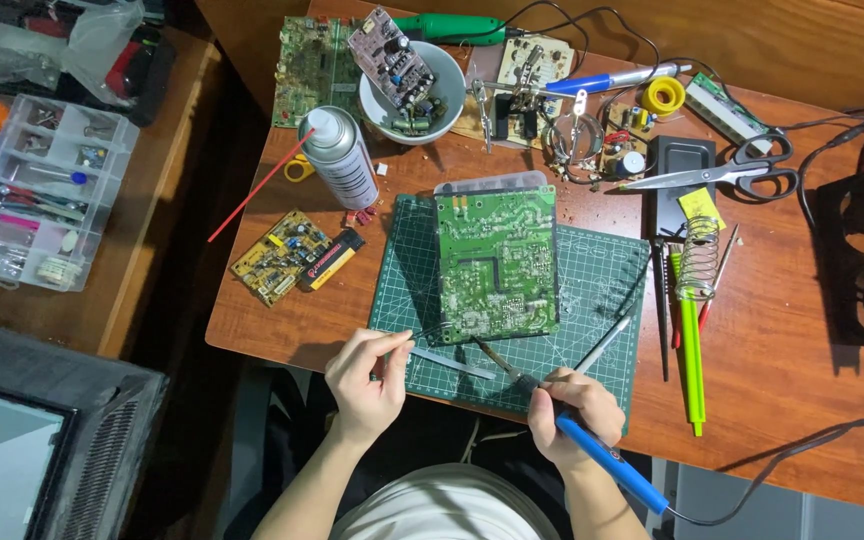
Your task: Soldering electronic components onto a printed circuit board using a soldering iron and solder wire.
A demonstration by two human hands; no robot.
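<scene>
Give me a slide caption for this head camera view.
Right hand brings a blue-handled soldering iron to a green circuit board on a cutting mat, left hand holding tweezers.

I'm looking at an electronics repair bench: circuit boards (pixel 497 262), a green cutting mat (pixel 592 290), a parts organizer (pixel 37 190) crowd the wooden table (pixel 782 350).

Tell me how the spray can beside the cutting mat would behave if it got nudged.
The spray can is a tall, narrow cylinder, so it would probably tip rather than slide. Once down, its round body would likely roll across the wooden table. Its smooth metal side may be slippery to grasp.
</scene>
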